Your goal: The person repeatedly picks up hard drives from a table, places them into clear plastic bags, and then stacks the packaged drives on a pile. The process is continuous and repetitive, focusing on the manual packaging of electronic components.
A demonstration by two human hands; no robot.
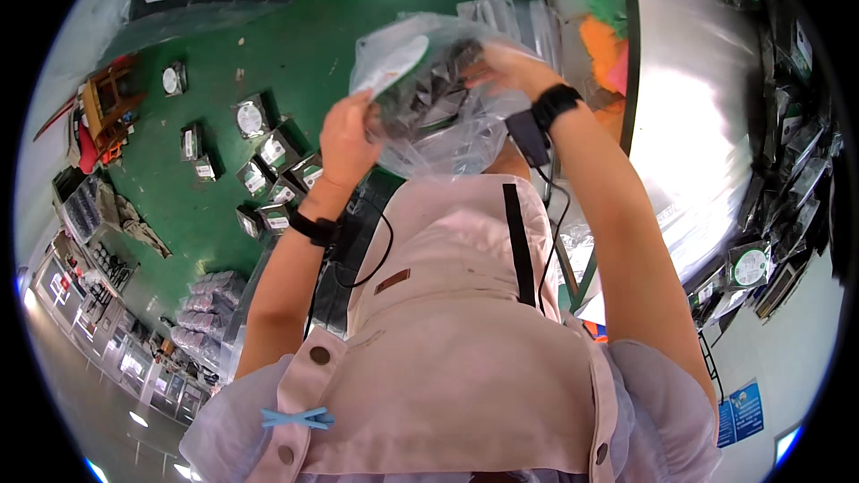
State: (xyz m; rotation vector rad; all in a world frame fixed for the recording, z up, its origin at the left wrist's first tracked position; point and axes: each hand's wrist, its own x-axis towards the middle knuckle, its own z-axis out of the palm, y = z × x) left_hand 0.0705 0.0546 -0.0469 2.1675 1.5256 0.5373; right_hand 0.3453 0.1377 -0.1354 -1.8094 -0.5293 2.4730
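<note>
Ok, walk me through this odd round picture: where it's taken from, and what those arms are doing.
No machine here: these are a person's own bare arms. A wide fisheye camera on the head looks down, so edges bend and the pale apron fills the lower middle. The left hand grips a clear bag with something dark inside; the right hand is at its other side, its fingers too blurred to judge. Dark packs lie on the green floor; a shiny table stands to the right.

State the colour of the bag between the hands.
The bag is clear, faintly whitish; best seen in head view.
</note>
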